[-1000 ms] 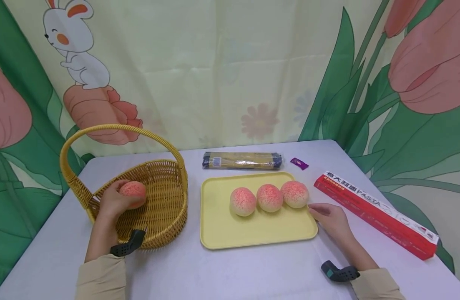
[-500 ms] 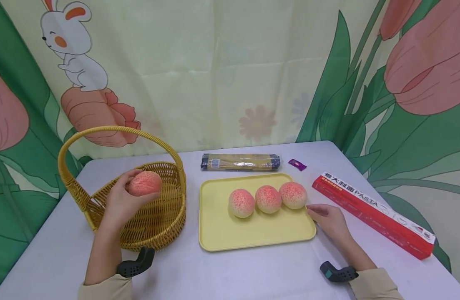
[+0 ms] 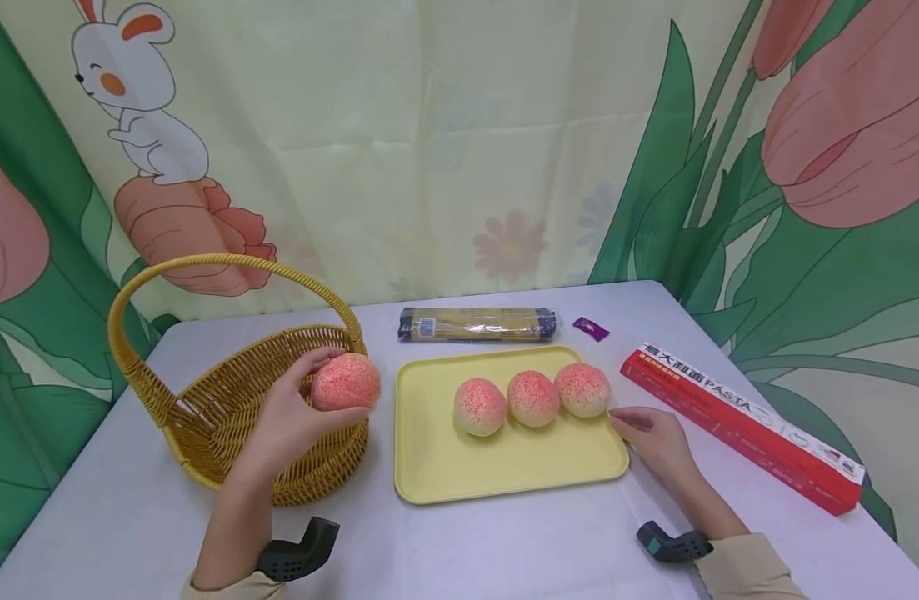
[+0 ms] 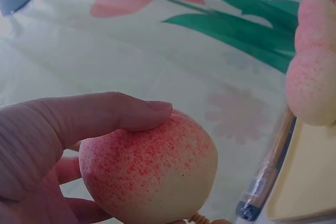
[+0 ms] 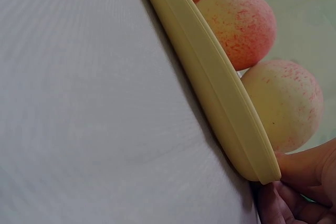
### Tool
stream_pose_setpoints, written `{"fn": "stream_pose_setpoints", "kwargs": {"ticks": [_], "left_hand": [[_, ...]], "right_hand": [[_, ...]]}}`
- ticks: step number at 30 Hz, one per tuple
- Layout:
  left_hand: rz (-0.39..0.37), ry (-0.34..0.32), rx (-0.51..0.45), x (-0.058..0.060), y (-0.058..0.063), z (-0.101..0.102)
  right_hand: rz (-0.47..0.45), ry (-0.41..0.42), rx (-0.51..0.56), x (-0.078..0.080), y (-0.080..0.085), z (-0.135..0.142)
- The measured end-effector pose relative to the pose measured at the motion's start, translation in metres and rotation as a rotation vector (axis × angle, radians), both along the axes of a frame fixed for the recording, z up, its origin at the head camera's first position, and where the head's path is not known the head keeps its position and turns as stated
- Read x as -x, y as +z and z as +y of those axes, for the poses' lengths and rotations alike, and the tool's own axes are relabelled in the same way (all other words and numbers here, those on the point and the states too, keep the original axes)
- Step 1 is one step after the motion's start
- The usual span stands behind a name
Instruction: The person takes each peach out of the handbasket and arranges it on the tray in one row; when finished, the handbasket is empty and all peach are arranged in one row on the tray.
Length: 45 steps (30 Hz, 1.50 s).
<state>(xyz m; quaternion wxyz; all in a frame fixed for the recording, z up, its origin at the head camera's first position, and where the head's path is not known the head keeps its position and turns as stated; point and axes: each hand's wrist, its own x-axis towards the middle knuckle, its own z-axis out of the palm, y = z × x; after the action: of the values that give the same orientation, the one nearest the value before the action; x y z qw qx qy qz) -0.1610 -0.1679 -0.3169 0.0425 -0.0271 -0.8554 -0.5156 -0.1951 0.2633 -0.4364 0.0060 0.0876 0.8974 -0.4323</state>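
My left hand (image 3: pixel 297 414) grips a pink-and-cream peach (image 3: pixel 347 382), thumb on one side and fingers on the other. It is held over the right rim of a wicker basket (image 3: pixel 227 425) with a tall arched handle. In the left wrist view the peach (image 4: pixel 152 171) shows its speckled red skin. Three more peaches sit in a row on a yellow tray (image 3: pixel 437 467): a left one (image 3: pixel 480 407), a middle one (image 3: pixel 533 398) and a right one (image 3: pixel 582 390). My right hand (image 3: pixel 657 437) pinches the tray's right edge, thumb above it in the right wrist view.
Behind the tray lies a dark-ended packet of noodles (image 3: pixel 477 325), with a small purple wrapped sweet (image 3: pixel 591 328) beside it. A long red pasta box (image 3: pixel 744 427) lies slanted at the right. A printed curtain (image 3: pixel 429 150) hangs behind the white-covered table (image 3: pixel 504 550).
My left hand has lifted the peach from inside the basket and moved right, to above the basket's right rim. The right hand stays at the tray's edge.
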Motion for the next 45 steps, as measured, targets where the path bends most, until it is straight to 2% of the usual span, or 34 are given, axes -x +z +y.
{"fn": "stream_pose_setpoints", "kwargs": {"ticks": [7,13,26,32,37,45], "left_hand": [[0.022,-0.055,-0.053,0.011,-0.02,0.028],[0.011,-0.058,-0.094,0.02,-0.039,0.047],[0.033,-0.054,-0.001,0.027,-0.071,0.066],[-0.003,-0.045,0.058,0.028,-0.08,0.068],[-0.02,-0.021,0.112,0.026,-0.082,0.07],[0.054,0.038,0.131,0.028,-0.088,0.074]], "right_hand": [[0.001,0.003,-0.002,0.002,0.0,-0.002],[-0.002,-0.001,0.001,0.001,0.001,-0.005],[-0.001,0.001,0.006,-0.002,0.005,-0.005],[-0.003,0.007,0.012,-0.004,0.006,-0.005],[0.0,0.017,0.009,-0.005,0.005,-0.003],[-0.005,0.024,0.005,-0.003,0.003,-0.002]]}}
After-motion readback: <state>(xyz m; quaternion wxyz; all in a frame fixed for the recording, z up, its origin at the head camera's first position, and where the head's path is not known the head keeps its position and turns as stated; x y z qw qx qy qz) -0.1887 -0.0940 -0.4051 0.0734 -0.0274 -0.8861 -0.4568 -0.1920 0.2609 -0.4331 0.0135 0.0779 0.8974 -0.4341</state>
